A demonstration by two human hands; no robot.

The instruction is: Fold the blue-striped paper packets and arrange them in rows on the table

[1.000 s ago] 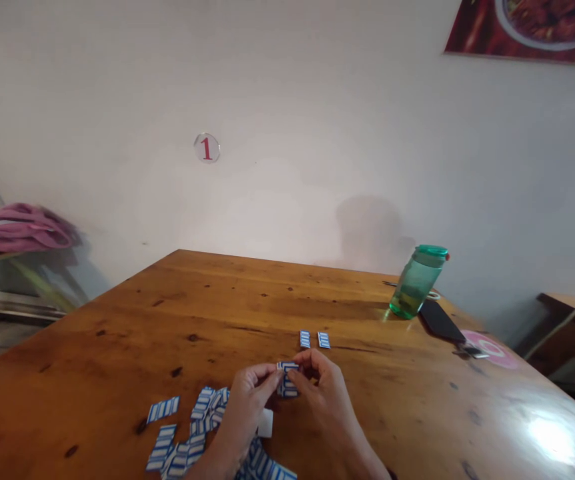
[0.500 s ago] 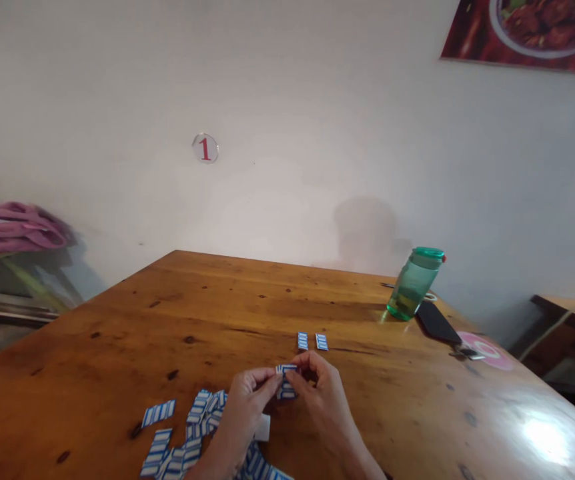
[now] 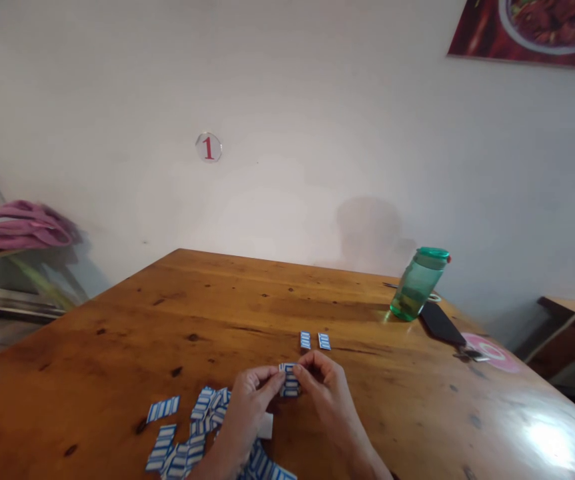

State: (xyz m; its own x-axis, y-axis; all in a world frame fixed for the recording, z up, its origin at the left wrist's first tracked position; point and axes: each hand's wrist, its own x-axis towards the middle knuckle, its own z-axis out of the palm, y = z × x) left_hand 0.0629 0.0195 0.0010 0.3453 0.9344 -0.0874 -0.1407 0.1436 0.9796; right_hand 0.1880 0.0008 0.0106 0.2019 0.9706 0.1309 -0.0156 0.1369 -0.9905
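Between both hands, just above the wooden table, is a small blue-and-white striped card (image 3: 290,383). My left hand (image 3: 252,393) pinches its left edge with thumb and forefinger. From the other side my right hand (image 3: 323,383) pinches its upper right part. Whether it is one card or a few stacked together, I cannot tell. Beyond the hands, two similar cards (image 3: 305,340) lie side by side. A loose pile of striped cards (image 3: 207,410) spreads below and left of my left hand, partly hidden by that forearm. One white piece (image 3: 266,427) shows beside the left wrist.
A green water bottle (image 3: 420,285) stands at the right rear of the wooden table (image 3: 247,300). Near it lie a black phone-like object (image 3: 441,325), keys (image 3: 472,353) and a pink disc (image 3: 497,357). Pink cloth (image 3: 20,223) rests on a seat at far left.
The hands stay pinched on the striped card, with its face a little more exposed and squared up. The whole view has shifted slightly.
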